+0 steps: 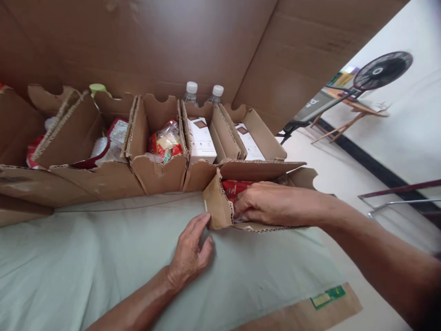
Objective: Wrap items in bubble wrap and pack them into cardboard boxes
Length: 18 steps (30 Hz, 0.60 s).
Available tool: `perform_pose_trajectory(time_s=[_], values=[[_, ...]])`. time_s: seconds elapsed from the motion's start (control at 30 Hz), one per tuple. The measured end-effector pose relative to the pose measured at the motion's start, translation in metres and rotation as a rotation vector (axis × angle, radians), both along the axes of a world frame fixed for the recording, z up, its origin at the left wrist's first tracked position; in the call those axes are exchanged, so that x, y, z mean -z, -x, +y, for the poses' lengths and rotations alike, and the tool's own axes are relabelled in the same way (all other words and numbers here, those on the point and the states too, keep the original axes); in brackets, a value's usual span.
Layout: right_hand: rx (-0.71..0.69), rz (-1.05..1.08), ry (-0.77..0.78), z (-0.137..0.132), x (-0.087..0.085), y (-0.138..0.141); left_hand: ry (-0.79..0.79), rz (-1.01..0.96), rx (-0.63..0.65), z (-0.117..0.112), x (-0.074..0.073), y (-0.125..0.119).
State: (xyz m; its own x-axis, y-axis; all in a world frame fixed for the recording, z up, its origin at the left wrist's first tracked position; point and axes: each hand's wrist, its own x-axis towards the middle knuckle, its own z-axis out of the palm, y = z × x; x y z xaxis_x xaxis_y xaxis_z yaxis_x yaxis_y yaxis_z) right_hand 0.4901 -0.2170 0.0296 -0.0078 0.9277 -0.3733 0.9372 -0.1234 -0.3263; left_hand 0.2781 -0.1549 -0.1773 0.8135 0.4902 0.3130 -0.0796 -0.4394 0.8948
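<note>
My right hand [258, 202] reaches into a low cardboard box [217, 207], its curled fingers on a red plastic packet [236, 186]. Clear plastic shows below the fingertips, which are partly hidden. Beside the box's left end rests my left hand [193, 250], fingers stretched out and thumb apart, its fingertips at the lower corner of the cardboard. It holds nothing. Behind this box, a row of cardboard bins contains a red-and-clear food packet [167, 141], a white box [200, 140] and another white box [250, 142].
Two bottles with white caps [191, 87] stand behind the bins, before a tall cardboard panel [155, 41]. A pale green cloth [120, 257] covers the surface. On the right are a fan [382, 71], a wooden stand [361, 108] and a metal rail [403, 202].
</note>
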Motion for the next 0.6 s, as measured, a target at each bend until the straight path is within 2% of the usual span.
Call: perform_pose_trajectory(time_s=[0.1,0.2,0.27,0.33,0.4,0.47,0.53,0.6], values=[[0.024,-0.039,0.101,0.001,0.009,0.009,0.024,0.007,0.006,0.001,0.0,-0.002],[0.142,-0.083,0.011,-0.003,0.007,0.011,0.042,-0.007,-0.004,0.001,0.005,-0.005],[0.247,-0.016,-0.122,-0.012,-0.009,0.011,0.052,-0.02,-0.036,0.003,0.004,-0.008],[0.393,0.051,-0.382,-0.028,-0.035,0.014,0.04,-0.054,-0.104,0.008,-0.006,-0.006],[0.516,0.045,-0.668,-0.05,-0.06,0.024,-0.006,-0.133,-0.188,0.015,-0.029,0.004],[0.554,0.036,-0.832,-0.071,-0.077,0.044,-0.076,-0.232,-0.213,0.02,-0.064,0.022],[0.486,0.106,-0.813,-0.085,-0.079,0.073,-0.133,-0.299,-0.161,0.019,-0.099,0.045],[0.326,0.24,-0.689,-0.09,-0.071,0.101,-0.146,-0.279,-0.066,0.012,-0.123,0.067]])
